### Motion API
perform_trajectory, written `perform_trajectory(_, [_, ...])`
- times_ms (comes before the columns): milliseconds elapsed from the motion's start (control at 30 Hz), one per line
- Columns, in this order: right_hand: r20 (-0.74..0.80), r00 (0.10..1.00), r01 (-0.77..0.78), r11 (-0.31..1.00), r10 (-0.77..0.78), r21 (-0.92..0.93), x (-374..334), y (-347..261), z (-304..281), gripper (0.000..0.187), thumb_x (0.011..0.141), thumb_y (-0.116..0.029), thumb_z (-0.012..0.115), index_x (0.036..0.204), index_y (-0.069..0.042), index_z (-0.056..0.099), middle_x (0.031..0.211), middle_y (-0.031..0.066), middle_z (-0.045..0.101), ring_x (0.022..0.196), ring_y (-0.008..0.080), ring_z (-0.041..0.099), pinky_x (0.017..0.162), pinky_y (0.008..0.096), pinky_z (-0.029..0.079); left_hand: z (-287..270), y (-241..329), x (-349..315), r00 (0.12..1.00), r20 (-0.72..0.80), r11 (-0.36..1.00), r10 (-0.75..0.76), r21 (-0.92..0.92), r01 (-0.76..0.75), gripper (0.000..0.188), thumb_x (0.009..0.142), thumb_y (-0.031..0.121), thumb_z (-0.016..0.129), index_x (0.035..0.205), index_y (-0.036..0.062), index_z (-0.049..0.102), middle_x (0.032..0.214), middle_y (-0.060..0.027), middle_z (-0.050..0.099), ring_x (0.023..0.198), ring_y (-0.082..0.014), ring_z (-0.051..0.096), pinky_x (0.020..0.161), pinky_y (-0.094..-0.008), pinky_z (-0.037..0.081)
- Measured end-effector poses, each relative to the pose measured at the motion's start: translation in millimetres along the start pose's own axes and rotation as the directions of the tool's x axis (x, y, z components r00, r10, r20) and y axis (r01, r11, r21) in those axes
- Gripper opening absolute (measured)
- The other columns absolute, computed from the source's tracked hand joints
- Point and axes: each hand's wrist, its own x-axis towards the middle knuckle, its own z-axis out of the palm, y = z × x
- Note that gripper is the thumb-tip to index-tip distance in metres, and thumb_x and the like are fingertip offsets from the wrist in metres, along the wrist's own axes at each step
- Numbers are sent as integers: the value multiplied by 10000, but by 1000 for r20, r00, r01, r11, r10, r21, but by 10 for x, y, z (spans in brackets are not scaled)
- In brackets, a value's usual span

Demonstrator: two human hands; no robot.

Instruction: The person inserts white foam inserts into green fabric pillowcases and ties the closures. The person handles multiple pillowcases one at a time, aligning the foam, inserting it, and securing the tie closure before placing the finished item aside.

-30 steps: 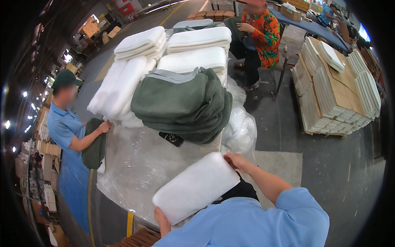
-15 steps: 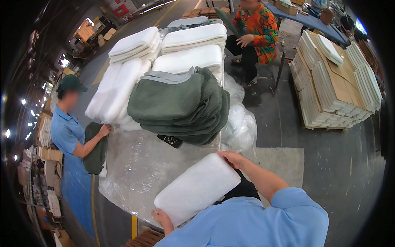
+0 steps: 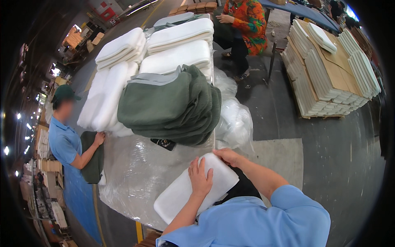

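A white cushion pad (image 3: 181,193) lies slanted at the near edge of the table, against my body. My left hand (image 3: 200,178) rests on its upper face, fingers stretched out and slightly apart. My right hand (image 3: 227,156) grips the pad's far right corner, thumb on top; the fingertips underneath are hidden. Just beyond the pad is a pile of dark green fabric covers (image 3: 154,103) with a grey strip on top. A small black item (image 3: 163,144) sticks out at the foot of that pile.
Stacks of white pads (image 3: 175,57) stand behind the covers on the plastic-wrapped table (image 3: 127,173). At the left, a co-worker (image 3: 66,131) holds a green cover (image 3: 92,158). Another person (image 3: 249,24) sits at the far right. Clear plastic bags (image 3: 234,123) and a pallet of pads (image 3: 325,70) are at the right.
My left hand has left the pad's near left corner and moved up onto its upper face. My right hand keeps its grip at the far corner. The view has shifted slightly.
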Motion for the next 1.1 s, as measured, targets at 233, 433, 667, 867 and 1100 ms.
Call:
perform_trajectory(233, [-37, 998, -42, 992, 47, 115, 68, 132, 12, 444, 1065, -472, 656, 1153, -52, 769, 856, 14, 687, 627, 112, 543, 529, 332, 425, 267, -36, 124, 988, 143, 988, 61, 135, -80, 619, 1006, 410, 621, 1552, 135, 527, 1650, -195, 409, 1494, -466, 382, 1220, -691, 230])
perform_trajectory(433, [-28, 983, -169, 953, 182, 253, 218, 310, -243, 396, 1087, -458, 624, 1028, -84, 741, 916, 23, 708, 729, 158, 653, 633, 368, 553, 359, -1, 120, 981, 173, 978, 86, 174, -116, 603, 999, 422, 619, 1548, 181, 554, 1657, -196, 409, 1493, -460, 396, 1225, -678, 237])
perform_trajectory(667, [67, 993, -107, 969, 95, 221, 230, 317, -217, 280, 1052, -355, 700, 1050, -83, 768, 941, 36, 748, 756, 139, 678, 626, 347, 565, 301, 17, 121, 978, 188, 974, 86, 191, -122, 614, 988, 429, 618, 1538, 161, 559, 1639, -224, 415, 1481, -462, 398, 1206, -667, 260])
perform_trajectory(867, [103, 989, -135, 945, 109, 298, 42, 320, -140, 306, 1066, -322, 662, 1182, -53, 748, 1108, 114, 761, 938, 224, 740, 823, 433, 631, 246, 1, 312, 972, 191, 983, 140, 90, -160, 560, 973, 486, 659, 1435, 170, 644, 1412, -203, 567, 1283, -414, 552, 1072, -615, 407])
perform_trajectory(1100, [189, 974, -199, 872, 125, 447, -83, 538, -239, 417, 1093, -404, 593, 1306, -56, 677, 1213, 123, 744, 1070, 264, 743, 923, 464, 624, 326, 26, 637, 909, 404, 994, 104, -26, -102, 480, 987, 482, 670, 1314, 132, 693, 1126, -176, 683, 1071, -399, 664, 929, -539, 502])
